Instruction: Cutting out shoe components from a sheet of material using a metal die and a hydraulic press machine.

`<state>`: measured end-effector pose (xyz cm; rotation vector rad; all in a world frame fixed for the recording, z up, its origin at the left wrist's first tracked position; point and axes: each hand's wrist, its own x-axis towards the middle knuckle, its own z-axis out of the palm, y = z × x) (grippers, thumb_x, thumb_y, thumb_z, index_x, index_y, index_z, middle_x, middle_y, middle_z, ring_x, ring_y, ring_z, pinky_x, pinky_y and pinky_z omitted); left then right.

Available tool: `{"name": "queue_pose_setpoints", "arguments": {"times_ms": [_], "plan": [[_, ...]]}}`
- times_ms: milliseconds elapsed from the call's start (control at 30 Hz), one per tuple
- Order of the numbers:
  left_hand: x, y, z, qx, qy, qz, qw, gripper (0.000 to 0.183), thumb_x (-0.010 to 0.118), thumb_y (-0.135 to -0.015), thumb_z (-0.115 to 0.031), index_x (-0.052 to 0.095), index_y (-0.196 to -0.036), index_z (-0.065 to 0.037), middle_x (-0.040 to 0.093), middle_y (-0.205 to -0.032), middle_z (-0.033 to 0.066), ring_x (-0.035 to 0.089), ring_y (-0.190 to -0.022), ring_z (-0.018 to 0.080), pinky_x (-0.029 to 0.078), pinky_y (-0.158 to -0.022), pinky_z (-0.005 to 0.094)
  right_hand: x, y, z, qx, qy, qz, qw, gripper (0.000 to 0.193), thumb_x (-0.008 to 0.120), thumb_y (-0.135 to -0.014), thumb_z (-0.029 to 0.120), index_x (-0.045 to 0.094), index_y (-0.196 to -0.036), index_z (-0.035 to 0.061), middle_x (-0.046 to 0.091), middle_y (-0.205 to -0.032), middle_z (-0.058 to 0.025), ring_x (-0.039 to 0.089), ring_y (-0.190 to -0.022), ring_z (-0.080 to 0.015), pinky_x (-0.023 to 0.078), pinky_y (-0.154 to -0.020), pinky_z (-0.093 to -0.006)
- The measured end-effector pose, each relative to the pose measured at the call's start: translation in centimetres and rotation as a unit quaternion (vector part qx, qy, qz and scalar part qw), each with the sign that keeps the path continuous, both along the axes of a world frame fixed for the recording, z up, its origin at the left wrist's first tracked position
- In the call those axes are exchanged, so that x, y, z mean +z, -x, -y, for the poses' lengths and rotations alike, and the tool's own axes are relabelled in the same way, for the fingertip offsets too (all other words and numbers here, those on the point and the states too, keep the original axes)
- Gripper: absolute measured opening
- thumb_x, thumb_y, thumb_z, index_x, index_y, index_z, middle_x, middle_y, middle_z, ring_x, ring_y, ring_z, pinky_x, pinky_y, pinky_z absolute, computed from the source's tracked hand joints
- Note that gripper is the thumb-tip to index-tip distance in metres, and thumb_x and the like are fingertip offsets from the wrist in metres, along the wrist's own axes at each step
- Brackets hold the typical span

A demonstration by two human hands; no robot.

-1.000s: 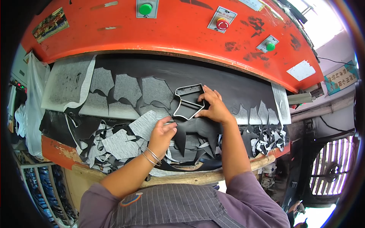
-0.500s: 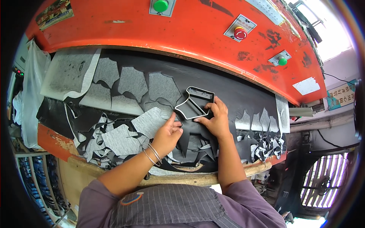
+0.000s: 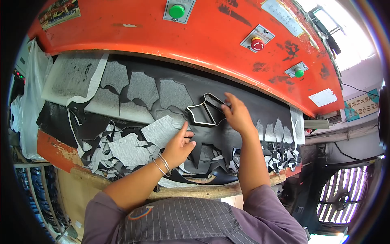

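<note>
A metal cutting die, a many-sided outline with a crossbar inside, lies on a dark sheet of material. My right hand is at the die's right end, its fingers apart and partly covering that end. Whether a fingertip touches the rim I cannot tell. Just left of the die, my left hand has its index finger stretched toward the die's lower left corner and its thumb apart. Nothing is in it. Grey-backed cut pieces lie beside this hand.
Behind the sheet rises an orange machine beam with a green button, a red button and another green button. Scraps are heaped at the left and right. A wooden bar edges the near side.
My right hand has let go of the die's right end and shifted slightly right and away from me. The die has turned a little. My left hand has barely moved.
</note>
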<state>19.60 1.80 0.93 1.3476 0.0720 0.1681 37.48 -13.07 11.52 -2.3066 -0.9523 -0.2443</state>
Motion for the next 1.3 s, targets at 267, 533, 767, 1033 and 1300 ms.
{"name": "queue_pose_setpoints", "arguments": {"times_ms": [267,533,767,1033,1300], "plan": [[4.1,-0.1,-3.1,0.083,0.052,0.016,0.995,0.047,0.057,-0.092,-0.006,0.044,-0.136,0.002,0.058,-0.122,0.0167,0.059,-0.106,0.02,0.047,-0.093,0.0308,-2.7,2.6,0.1,-0.109,0.002,-0.054,0.993,0.023,0.06,-0.081,0.012,0.058,-0.097,-0.0032,0.064,-0.079,-0.0216,0.063,-0.074,-0.0382,0.05,-0.07,-0.0432],[7.5,-10.2,-8.9,0.112,0.28,-0.039,0.953,0.04,0.061,-0.089,-0.01,0.047,-0.122,0.009,0.052,-0.123,0.0216,0.053,-0.115,0.0284,0.048,-0.096,0.0389,-2.5,6.0,-0.2,-0.107,-0.074,-0.197,0.972,0.047,0.069,-0.081,0.02,0.046,-0.114,-0.0055,0.064,-0.075,-0.0146,0.066,-0.072,-0.0237,0.051,-0.063,-0.0337],[7.3,-12.6,-9.9,0.097,0.249,-0.086,0.96,0.015,0.064,-0.087,-0.013,0.056,-0.089,0.0,0.064,-0.08,0.0122,0.062,-0.069,0.019,0.05,-0.059,0.0286,-3.1,2.3,2.2,0.05,0.012,-0.04,0.998,0.087,0.086,-0.059,0.039,0.046,-0.132,0.0122,0.032,-0.145,-0.0281,0.027,-0.138,-0.0396,0.021,-0.11,-0.0478],[8.8,-15.7,-8.9,0.202,0.001,-0.081,0.976,0.016,0.059,-0.087,-0.005,0.061,-0.092,0.011,0.065,-0.08,0.0189,0.07,-0.071,0.027,0.06,-0.059,0.0327,-5.8,6.6,-1.0,-0.047,-0.053,0.06,0.996,0.056,0.088,-0.058,0.034,0.062,-0.101,0.0101,0.049,-0.121,-0.0223,0.046,-0.113,-0.0388,0.037,-0.095,-0.0482],[5.7,-9.5,-7.1,0.204,-0.347,0.069,0.913,0.038,0.06,-0.082,-0.01,0.056,-0.119,-0.001,0.068,-0.102,0.0133,0.061,-0.104,0.0328,0.045,-0.092,0.046,-6.5,6.4,-0.2,-0.061,-0.012,0.096,0.993,0.073,0.088,-0.057,0.04,0.055,-0.113,0.0081,0.043,-0.124,-0.0223,0.043,-0.116,-0.0379,0.036,-0.097,-0.0476]]}}
